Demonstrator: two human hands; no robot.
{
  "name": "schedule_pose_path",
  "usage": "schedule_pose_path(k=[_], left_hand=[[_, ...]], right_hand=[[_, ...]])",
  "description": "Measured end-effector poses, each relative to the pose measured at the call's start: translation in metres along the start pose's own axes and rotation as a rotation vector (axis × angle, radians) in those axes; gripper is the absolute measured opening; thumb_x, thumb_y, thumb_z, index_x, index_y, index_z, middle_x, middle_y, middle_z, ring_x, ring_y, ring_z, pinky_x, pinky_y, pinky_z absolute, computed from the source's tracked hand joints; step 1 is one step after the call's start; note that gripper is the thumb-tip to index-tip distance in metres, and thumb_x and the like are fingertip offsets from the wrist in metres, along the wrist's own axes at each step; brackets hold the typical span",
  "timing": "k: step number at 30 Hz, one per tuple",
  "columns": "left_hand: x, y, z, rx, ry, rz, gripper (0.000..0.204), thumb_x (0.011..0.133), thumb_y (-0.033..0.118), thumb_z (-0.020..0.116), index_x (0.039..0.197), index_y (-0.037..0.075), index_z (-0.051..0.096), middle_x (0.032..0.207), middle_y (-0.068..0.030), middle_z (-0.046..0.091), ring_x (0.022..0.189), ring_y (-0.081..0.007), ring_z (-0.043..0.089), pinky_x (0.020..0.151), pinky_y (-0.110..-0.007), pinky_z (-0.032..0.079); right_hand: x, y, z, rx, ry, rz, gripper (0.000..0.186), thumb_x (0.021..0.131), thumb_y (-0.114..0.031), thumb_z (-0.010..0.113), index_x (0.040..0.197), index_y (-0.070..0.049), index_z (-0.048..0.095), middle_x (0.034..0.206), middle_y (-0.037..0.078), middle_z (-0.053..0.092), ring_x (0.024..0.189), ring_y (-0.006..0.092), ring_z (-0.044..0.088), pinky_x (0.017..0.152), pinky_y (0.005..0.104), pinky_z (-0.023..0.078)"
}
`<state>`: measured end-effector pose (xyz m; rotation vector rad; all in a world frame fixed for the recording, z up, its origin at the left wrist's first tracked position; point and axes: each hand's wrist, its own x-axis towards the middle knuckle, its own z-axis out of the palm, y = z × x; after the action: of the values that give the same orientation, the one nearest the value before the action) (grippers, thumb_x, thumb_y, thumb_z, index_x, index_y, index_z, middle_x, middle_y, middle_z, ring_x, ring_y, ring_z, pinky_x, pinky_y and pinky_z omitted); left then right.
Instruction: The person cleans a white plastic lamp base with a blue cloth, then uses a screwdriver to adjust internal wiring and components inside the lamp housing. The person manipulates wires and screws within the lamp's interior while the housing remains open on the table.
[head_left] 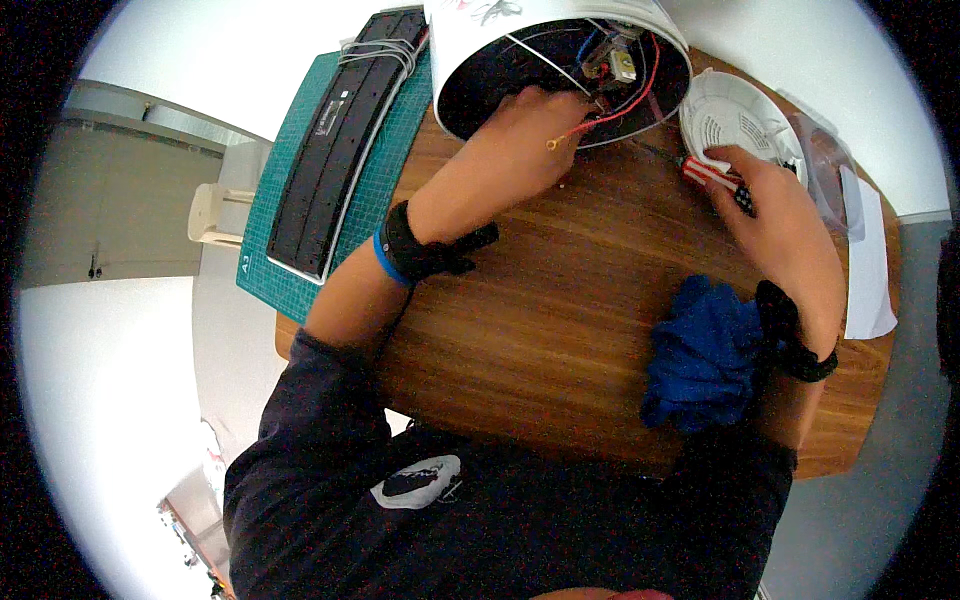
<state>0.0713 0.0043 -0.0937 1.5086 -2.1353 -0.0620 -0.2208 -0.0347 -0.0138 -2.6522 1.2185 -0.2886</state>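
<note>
Working at the open end of a white cylindrical housing [560,14] at the far side of the bench [540,300], it's on its side with the opening facing us. Our left hand [535,130] is right at that opening, fingers curled in among the wires, but they're mostly hidden so we can't tell if they're pinching anything. A red wire [652,80] loops out just beside it, and a yellow ring terminal [553,144] shows by the hand. Our right hand [785,200] is closed around a screwdriver [708,172] with a red, white and black handle, shaft pointing at the housing. Just past that hand we've got a round white cover [735,110], and nearer us a crumpled blue cloth [705,355]. Off left, a long black keyboard [335,150] lies on a green cutting mat [393,160]
</note>
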Motion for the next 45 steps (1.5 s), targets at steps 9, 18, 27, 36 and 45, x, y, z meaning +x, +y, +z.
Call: schedule_pose_path(k=[9,18,27,36,45], left_hand=[[0.01,-0.002,0.021,-0.094,0.051,0.043,0.026,0.106,0.02,0.057,0.127,0.011,0.069,0.107,-0.0243,0.073,0.094,-0.0481,0.07,0.083,-0.059,0.058],[0.008,-0.001,0.028,-0.024,0.035,0.059,0.04,0.104,0.014,0.055,0.144,0.016,0.059,0.109,-0.0244,0.073,0.093,-0.0488,0.07,0.083,-0.058,0.058],[0.01,0.008,0.014,0.083,-0.075,-0.005,0.048,0.09,-0.001,0.061,0.137,0.008,0.058,0.099,-0.0278,0.073,0.092,-0.0463,0.073,0.08,-0.057,0.06],[0.011,0.013,-0.002,0.133,-0.04,0.052,0.037,0.091,-0.004,0.058,0.126,0.006,0.063,0.09,-0.0245,0.074,0.083,-0.0472,0.074,0.075,-0.054,0.064],[0.005,0.037,0.011,0.292,-0.005,0.043,0.025,0.093,0.004,0.059,0.118,0.005,0.065,0.076,-0.0184,0.073,0.069,-0.0328,0.077,0.057,-0.043,0.063]], right_hand=[[-0.001,-0.006,-0.011,0.088,-0.053,-0.117,0.036,0.089,-0.013,0.072,0.122,0.0,0.068,0.114,0.023,0.068,0.108,0.0436,0.067,0.094,0.0482,0.054],[0.0,0.0,0.001,0.093,0.042,-0.147,0.036,0.089,-0.012,0.072,0.122,-0.001,0.063,0.111,0.022,0.065,0.107,0.0459,0.066,0.092,0.0512,0.054],[-0.002,0.007,-0.006,0.053,0.069,-0.127,0.037,0.092,-0.008,0.069,0.127,-0.006,0.058,0.122,0.021,0.064,0.113,0.0454,0.065,0.092,0.0521,0.055],[-0.006,0.026,-0.016,0.001,0.174,-0.044,0.034,0.097,-0.006,0.065,0.13,-0.009,0.059,0.117,0.022,0.072,0.109,0.0467,0.067,0.091,0.053,0.054],[0.003,0.03,-0.014,-0.116,0.256,-0.056,0.033,0.101,-0.007,0.063,0.134,-0.009,0.059,0.123,0.02,0.07,0.113,0.0416,0.068,0.091,0.047,0.055]])
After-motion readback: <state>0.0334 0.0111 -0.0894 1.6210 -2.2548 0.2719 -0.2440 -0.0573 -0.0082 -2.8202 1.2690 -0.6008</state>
